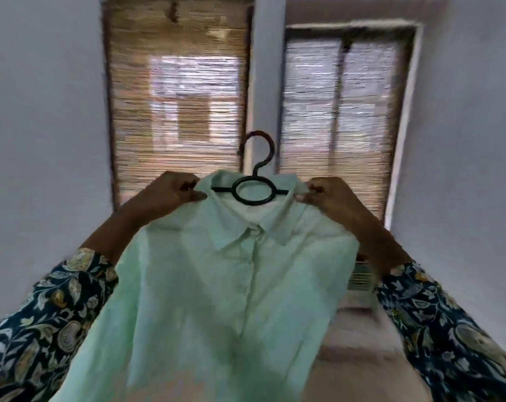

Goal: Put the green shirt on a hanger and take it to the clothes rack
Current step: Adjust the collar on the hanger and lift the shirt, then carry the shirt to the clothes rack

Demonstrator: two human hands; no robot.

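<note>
The left grip (pixel 170 194) pinches the green shirt (pixel 231 285) at its shoulder by the collar. Between the two grips the black hanger (pixel 252 190) already sits inside the neck, hook up. The right grip (pixel 328 195) pinches the other shoulder. Hanging looks done; the carry to the rack, not in view, remains.

A: shirt status?
B: Pale green shirt (pixel 231 285), collared, placket closed, front toward me, upright in mid-air.
A: hanger?
B: Black hanger (pixel 257 172) sits inside the collar, ring and hook showing above. My left hand (pixel 173 192) and right hand (pixel 330 195) pinch the collar ends.
</note>
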